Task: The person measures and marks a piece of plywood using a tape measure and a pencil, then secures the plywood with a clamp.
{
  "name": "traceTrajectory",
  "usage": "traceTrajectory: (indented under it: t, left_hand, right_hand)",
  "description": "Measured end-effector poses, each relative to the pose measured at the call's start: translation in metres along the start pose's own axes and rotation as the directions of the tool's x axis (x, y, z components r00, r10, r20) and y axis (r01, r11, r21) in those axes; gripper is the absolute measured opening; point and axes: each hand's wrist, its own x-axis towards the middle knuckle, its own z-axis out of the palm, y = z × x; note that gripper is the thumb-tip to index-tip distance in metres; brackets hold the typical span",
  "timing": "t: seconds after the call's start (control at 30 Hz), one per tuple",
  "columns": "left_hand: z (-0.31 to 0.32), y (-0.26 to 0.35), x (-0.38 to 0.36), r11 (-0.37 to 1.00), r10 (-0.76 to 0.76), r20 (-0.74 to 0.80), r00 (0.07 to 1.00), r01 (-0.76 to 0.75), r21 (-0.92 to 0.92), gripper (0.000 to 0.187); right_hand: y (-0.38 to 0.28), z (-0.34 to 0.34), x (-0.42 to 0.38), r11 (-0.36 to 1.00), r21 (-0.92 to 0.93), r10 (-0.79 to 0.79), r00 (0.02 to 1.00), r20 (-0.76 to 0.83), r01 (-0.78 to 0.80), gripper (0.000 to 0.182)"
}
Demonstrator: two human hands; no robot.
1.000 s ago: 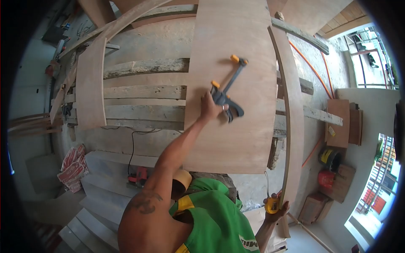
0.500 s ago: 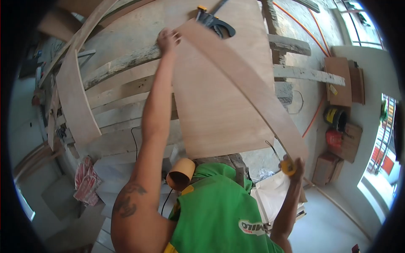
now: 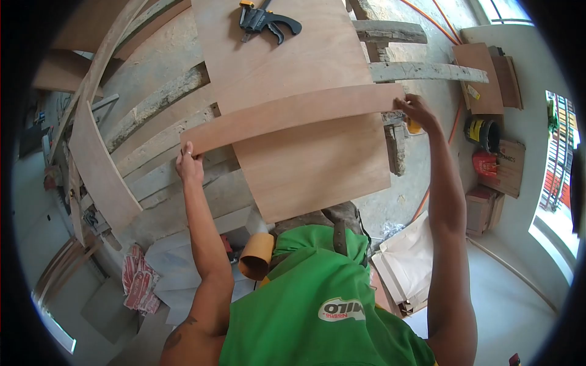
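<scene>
A long, narrow plywood strip (image 3: 293,113) spans crosswise above the larger plywood sheet (image 3: 317,165). At its left end, my left hand (image 3: 190,163) is closed on the corner, thumb on the upper face. My right hand (image 3: 418,113) pinches the other end. Just below the right fingers shows a small yellow object (image 3: 414,126), mostly hidden, with the look of a tape measure. Farther up the sheet lies a black bar clamp (image 3: 268,23) with yellow parts.
Rough wooden beams (image 3: 162,104) support the sheet and stick out on both sides. Another plywood piece (image 3: 104,165) leans at the left. On the right are a black bucket (image 3: 482,133), cardboard boxes (image 3: 505,168) and an orange hose (image 3: 448,24). A brown cylinder (image 3: 256,255) is near my waist.
The strip has swung from a steep diagonal to nearly crosswise. My left hand came down and left with its end; my right hand rose with the other. The view has shifted too.
</scene>
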Motion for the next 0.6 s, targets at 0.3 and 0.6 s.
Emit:
traceTrajectory:
  t: [0.3,0.6]
  left_hand:
    - [-0.012,-0.048,-0.076,0.896,0.092,-0.359,0.929,0.080,0.436,0.069]
    - [0.008,-0.121,-0.112,0.783,0.048,-0.132,0.990,0.045,0.621,0.082]
  right_hand:
    - [0.041,0.084,0.001,0.983,-0.045,-0.182,0.879,-0.442,0.181,0.039]
    - [0.040,0.106,-0.054,0.999,0.010,-0.045,0.964,-0.263,0.049,0.054]
